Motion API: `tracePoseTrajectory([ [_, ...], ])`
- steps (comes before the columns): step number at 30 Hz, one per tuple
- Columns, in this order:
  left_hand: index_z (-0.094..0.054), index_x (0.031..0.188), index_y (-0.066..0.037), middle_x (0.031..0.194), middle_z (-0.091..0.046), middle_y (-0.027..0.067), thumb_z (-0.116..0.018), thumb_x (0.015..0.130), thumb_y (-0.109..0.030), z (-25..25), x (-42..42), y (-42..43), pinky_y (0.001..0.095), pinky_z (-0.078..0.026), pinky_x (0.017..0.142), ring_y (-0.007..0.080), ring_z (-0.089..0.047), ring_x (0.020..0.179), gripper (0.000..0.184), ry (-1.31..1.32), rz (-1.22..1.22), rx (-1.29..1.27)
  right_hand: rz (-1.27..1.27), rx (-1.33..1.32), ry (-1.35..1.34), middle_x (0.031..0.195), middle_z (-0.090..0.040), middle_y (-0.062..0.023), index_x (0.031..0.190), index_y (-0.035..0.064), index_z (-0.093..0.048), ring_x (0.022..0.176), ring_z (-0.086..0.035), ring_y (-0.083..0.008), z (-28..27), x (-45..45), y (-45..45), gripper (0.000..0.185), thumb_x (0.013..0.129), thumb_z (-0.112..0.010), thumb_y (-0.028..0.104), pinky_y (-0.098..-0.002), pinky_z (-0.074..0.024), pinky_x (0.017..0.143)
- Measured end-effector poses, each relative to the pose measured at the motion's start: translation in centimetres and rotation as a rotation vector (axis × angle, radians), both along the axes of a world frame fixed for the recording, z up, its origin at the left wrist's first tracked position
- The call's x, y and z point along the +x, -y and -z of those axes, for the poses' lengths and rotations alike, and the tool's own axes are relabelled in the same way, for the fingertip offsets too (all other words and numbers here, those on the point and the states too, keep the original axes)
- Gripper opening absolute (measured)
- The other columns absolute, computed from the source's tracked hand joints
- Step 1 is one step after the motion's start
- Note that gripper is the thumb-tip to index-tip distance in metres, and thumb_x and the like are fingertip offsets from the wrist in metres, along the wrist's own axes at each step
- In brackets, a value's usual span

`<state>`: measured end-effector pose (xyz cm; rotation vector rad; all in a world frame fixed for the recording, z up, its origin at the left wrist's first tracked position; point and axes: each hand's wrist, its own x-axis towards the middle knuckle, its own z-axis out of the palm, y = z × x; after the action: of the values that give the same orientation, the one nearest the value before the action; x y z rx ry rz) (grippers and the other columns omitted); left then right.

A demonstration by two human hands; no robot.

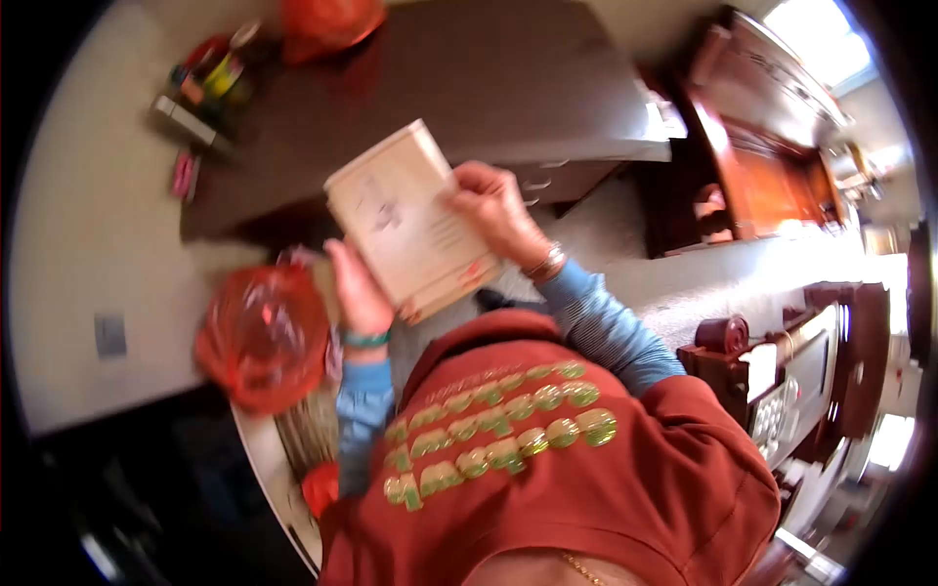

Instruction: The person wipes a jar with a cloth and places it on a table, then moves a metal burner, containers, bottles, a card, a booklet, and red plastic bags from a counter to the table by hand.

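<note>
A flat cream-coloured piece, like a thin box or a booklet (401, 210), is tilted in front of my chest. Its face carries a small dark drawing, faint lines of text and a reddish patch low down; its exact kind is unclear. My right hand (498, 215) grips its right edge, thumb on the face and fingers partly hidden. Along the lower left edge, my left hand (362, 293) supports it, with some fingers out of sight behind. Just left of that hand is a red translucent plastic bag (264, 337).
A dark brown table (489, 78) stands ahead, with an orange-red bag (330, 24) at its far edge. Small colourful items (220, 78) sit at the left. To the right are a reddish wooden cabinet (772, 186) and a desk with a white keypad device (772, 420).
</note>
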<state>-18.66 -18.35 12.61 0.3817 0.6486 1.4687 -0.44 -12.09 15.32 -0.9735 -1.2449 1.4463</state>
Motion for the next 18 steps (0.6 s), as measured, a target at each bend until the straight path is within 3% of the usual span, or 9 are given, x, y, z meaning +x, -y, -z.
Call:
tracePoseTrajectory([
  [3,-0.043,0.119,-0.007,0.118,-0.049,0.0080,-0.042,0.092,-0.032,0.3,-0.1,-0.6,0.0335,-0.035,0.095,0.0185,-0.047,0.109,0.037,-0.170,-0.058,0.094,-0.041,-0.111,-0.094,0.076,-0.061,-0.0023,0.089,-0.0017,-0.061,0.066,-0.055,-0.0074,1.0,-0.3,-0.3,0.013,0.080,-0.057,0.006,-0.0222,-0.0474,0.062],
  [4,-0.044,0.116,-0.005,0.117,-0.050,0.0086,-0.045,0.091,-0.021,-0.9,0.0,-0.4,0.0325,-0.038,0.092,0.0180,-0.048,0.107,0.030,-0.286,-0.046,0.103,-0.043,-0.123,-0.101,0.076,-0.062,-0.0030,0.091,-0.0014,-0.061,0.066,-0.056,-0.0079,1.6,-0.5,-0.4,0.014,0.081,-0.058,0.007,-0.0223,-0.0482,0.062],
  [5,-0.043,0.116,-0.004,0.116,-0.051,0.0090,-0.049,0.089,-0.014,-1.3,0.2,-0.5,0.0317,-0.041,0.089,0.0182,-0.050,0.104,0.029,-0.285,-0.062,0.084,-0.061,-0.150,-0.074,0.079,-0.062,-0.0038,0.094,-0.0013,-0.061,0.069,-0.057,-0.0083,1.9,-0.3,-0.7,0.017,0.082,-0.057,0.011,-0.0220,-0.0481,0.063],
  [8,-0.043,0.115,-0.004,0.115,-0.051,0.0087,-0.049,0.088,-0.010,-1.1,1.0,-0.1,0.0318,-0.042,0.089,0.0180,-0.052,0.103,0.029,-0.261,-0.082,0.114,-0.094,-0.204,-0.213,0.082,-0.062,-0.0042,0.097,-0.0007,-0.061,0.072,-0.058,-0.0091,2.2,0.6,0.3,0.020,0.083,-0.057,0.014,-0.0228,-0.0483,0.067],
  [11,-0.043,0.116,-0.004,0.116,-0.051,0.0092,-0.049,0.087,-0.007,-0.4,0.4,-0.7,0.0327,-0.043,0.089,0.0190,-0.052,0.103,0.030,-0.236,-0.257,0.095,-0.182,-0.182,-0.120,0.089,-0.062,-0.0074,0.106,-0.0003,-0.056,0.080,-0.059,-0.0140,2.9,0.8,1.0,0.047,0.092,-0.038,0.041,-0.0285,-0.0476,0.077],
  [12,-0.043,0.117,-0.004,0.117,-0.050,0.0099,-0.049,0.086,-0.005,0.1,-0.1,-1.0,0.0331,-0.043,0.090,0.0196,-0.052,0.103,0.031,-0.237,-0.335,0.113,-0.200,-0.346,-0.244,0.101,-0.059,-0.0106,0.117,-0.0002,-0.047,0.088,-0.059,-0.0171,3.1,0.6,1.5,0.061,0.091,-0.027,0.051,-0.0316,-0.0468,0.080],
  [15,-0.041,0.119,-0.004,0.119,-0.049,0.0116,-0.050,0.085,-0.002,-0.3,0.0,-1.2,0.0337,-0.043,0.090,0.0215,-0.051,0.105,0.036,-0.211,-0.443,0.137,-0.261,-0.509,-0.506,0.114,-0.053,-0.0119,0.124,-0.0003,-0.038,0.098,-0.056,-0.0192,4.4,0.2,1.9,0.064,0.091,-0.026,0.053,-0.0343,-0.0455,0.084],
  [17,-0.039,0.121,-0.004,0.121,-0.048,0.0116,-0.051,0.084,-0.003,0.1,0.5,-1.6,0.0335,-0.043,0.090,0.0216,-0.049,0.108,0.039,-0.297,-0.472,0.249,-0.306,-0.517,-0.539,0.120,-0.049,-0.0101,0.126,0.0001,-0.034,0.106,-0.051,-0.0200,4.1,-0.7,1.8,0.057,0.092,-0.035,0.045,-0.0352,-0.0421,0.090],
  [18,-0.036,0.124,-0.004,0.121,-0.047,0.0113,-0.051,0.083,-0.003,0.0,1.4,-1.4,0.0329,-0.042,0.090,0.0211,-0.047,0.110,0.044,-0.212,-0.429,0.240,-0.251,-0.424,-0.635,0.120,-0.049,-0.0090,0.125,0.0005,-0.036,0.108,-0.049,-0.0202,3.7,-1.5,1.6,0.051,0.091,-0.040,0.038,-0.0356,-0.0397,0.093],
])
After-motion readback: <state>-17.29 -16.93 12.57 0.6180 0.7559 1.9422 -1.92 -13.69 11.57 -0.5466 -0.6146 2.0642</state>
